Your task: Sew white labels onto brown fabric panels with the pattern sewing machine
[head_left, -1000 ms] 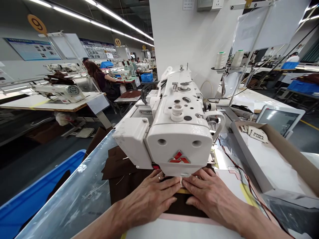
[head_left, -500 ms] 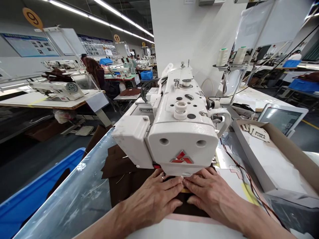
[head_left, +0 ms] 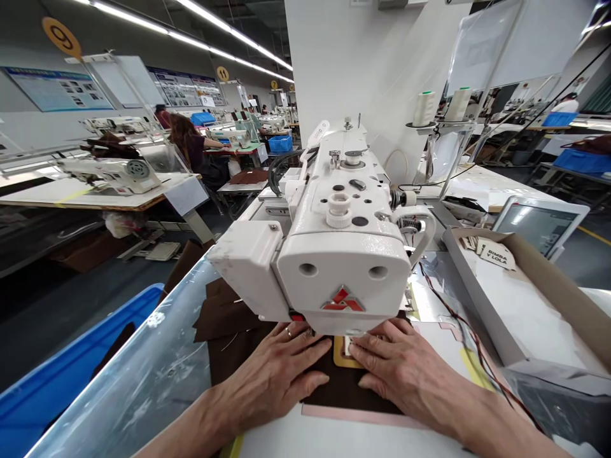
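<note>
Dark brown fabric (head_left: 341,387) lies flat under the head of a white sewing machine (head_left: 341,261). My left hand (head_left: 291,362) rests on the fabric left of the needle area, palm down with fingers stretched out. To the right, my right hand (head_left: 389,353) lies flat too, its fingertips at a small yellow-edged frame (head_left: 340,357) with a white piece inside it. The machine head hides the needle and the far fingertips in part. More brown fabric pieces (head_left: 222,318) lie at the left of the machine bed.
An open cardboard box (head_left: 554,286) with cream labels (head_left: 495,253) stands at the right, by a tablet-like screen (head_left: 539,222). Cables (head_left: 461,318) run beside it. A blue bin (head_left: 28,394) is at lower left. Thread cones (head_left: 424,108) stand behind. A co-worker (head_left: 188,143) sits farther back.
My left hand has slid left, away from my right hand, uncovering the yellow-edged frame and more brown fabric. My right hand has stayed nearly in place. The view has shifted slightly.
</note>
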Action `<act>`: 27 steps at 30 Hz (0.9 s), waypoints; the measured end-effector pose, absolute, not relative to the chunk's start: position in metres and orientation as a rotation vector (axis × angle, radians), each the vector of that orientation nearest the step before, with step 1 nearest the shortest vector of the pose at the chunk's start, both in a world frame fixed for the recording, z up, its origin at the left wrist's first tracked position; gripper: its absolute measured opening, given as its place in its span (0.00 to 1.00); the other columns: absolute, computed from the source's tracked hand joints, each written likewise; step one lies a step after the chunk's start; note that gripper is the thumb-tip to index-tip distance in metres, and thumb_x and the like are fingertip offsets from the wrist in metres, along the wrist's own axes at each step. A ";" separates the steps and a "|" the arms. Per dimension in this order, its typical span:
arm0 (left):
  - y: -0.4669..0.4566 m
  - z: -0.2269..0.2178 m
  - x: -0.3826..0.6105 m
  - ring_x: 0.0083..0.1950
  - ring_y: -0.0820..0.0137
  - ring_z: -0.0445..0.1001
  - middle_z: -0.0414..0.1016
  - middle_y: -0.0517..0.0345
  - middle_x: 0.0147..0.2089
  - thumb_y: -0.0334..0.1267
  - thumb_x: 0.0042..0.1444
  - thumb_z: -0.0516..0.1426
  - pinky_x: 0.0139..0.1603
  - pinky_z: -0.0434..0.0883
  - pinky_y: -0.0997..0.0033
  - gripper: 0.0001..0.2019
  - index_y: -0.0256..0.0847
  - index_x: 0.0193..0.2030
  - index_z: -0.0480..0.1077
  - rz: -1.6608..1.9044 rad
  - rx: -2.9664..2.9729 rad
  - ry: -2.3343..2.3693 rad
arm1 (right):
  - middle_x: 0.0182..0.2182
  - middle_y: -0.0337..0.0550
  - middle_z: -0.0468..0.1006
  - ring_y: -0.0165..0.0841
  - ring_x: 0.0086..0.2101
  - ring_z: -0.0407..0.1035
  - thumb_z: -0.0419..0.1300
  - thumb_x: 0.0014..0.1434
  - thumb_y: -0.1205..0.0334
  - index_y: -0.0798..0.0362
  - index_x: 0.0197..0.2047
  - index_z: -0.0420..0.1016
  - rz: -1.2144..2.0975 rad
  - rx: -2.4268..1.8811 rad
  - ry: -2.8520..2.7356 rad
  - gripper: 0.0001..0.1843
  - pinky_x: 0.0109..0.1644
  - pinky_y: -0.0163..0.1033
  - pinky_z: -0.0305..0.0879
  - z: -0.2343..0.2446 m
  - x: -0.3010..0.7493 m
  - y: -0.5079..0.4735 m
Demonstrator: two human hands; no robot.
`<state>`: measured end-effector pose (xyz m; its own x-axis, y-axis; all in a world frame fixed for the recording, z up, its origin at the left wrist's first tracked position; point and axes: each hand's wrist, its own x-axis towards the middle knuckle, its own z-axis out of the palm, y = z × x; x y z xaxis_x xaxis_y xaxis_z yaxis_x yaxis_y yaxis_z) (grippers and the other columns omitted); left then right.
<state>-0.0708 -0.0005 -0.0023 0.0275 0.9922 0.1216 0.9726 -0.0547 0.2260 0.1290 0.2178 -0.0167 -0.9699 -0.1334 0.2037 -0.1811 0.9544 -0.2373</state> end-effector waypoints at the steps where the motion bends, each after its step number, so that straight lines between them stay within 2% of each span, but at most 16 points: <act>1: -0.001 -0.003 -0.072 0.65 0.50 0.72 0.75 0.52 0.65 0.41 0.73 0.58 0.68 0.67 0.45 0.21 0.45 0.71 0.66 0.363 2.195 2.101 | 0.61 0.38 0.78 0.43 0.51 0.67 0.62 0.73 0.52 0.47 0.65 0.71 0.378 0.230 -2.914 0.20 0.57 0.53 0.58 -0.017 0.129 0.217; 7: 0.000 -0.004 -0.073 0.68 0.48 0.70 0.73 0.52 0.67 0.42 0.73 0.58 0.68 0.67 0.41 0.21 0.44 0.70 0.66 0.302 2.200 2.101 | 0.58 0.38 0.79 0.43 0.50 0.68 0.64 0.71 0.54 0.49 0.65 0.71 0.343 0.234 -2.873 0.22 0.56 0.52 0.58 -0.016 0.128 0.216; 17: 0.001 -0.001 -0.072 0.68 0.49 0.71 0.71 0.52 0.69 0.41 0.71 0.61 0.67 0.70 0.42 0.27 0.46 0.73 0.61 0.209 2.140 2.139 | 0.56 0.36 0.81 0.42 0.47 0.68 0.68 0.69 0.54 0.48 0.63 0.73 0.325 0.230 -2.814 0.22 0.54 0.49 0.55 -0.015 0.127 0.214; 22: 0.000 -0.002 -0.072 0.67 0.48 0.71 0.72 0.53 0.68 0.42 0.70 0.62 0.67 0.69 0.41 0.27 0.47 0.73 0.63 0.208 2.157 2.148 | 0.56 0.35 0.81 0.41 0.47 0.68 0.68 0.69 0.53 0.47 0.63 0.73 0.311 0.224 -2.798 0.23 0.54 0.49 0.56 -0.016 0.126 0.214; 27: 0.000 -0.001 -0.071 0.66 0.49 0.73 0.74 0.53 0.67 0.40 0.68 0.64 0.67 0.70 0.45 0.27 0.46 0.72 0.65 0.266 2.165 2.161 | 0.55 0.36 0.82 0.41 0.47 0.68 0.65 0.71 0.52 0.47 0.63 0.73 0.304 0.217 -2.799 0.20 0.53 0.49 0.57 -0.015 0.127 0.213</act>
<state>-0.0712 -0.0003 -0.0014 -0.0045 0.9974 0.0722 0.9851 -0.0080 0.1716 0.1268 0.2129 -0.0152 -0.9384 -0.1149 0.3260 -0.1822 0.9659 -0.1840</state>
